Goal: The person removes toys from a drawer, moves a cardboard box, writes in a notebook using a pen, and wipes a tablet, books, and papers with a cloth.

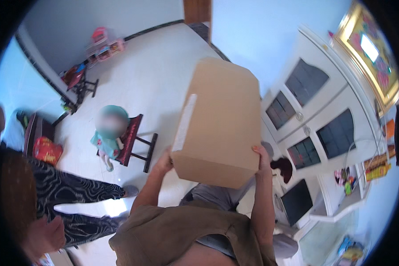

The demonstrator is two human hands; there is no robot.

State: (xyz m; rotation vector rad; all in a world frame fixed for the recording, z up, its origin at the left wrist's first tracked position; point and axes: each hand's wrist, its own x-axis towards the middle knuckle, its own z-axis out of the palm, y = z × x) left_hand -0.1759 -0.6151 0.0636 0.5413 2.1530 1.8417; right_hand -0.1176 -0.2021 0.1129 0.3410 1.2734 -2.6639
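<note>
A large brown cardboard box [224, 116] is held up in front of my body, off the floor. My left hand [166, 162] grips its lower left edge, and the fingers are partly hidden behind the box. At the lower right edge my right hand [262, 157] holds the opposite side, with a thumb showing at the corner. A long whitish strip [185, 121] runs along the box's left side. The contents, if any, cannot be seen.
Another person in dark patterned trousers [76, 188] stands close on my left. A doll in a green dress [108, 143] rests on a folding stool [129, 143]. White cabinets [322, 133] line the right side. A pink toy set [104, 46] stands by the far wall.
</note>
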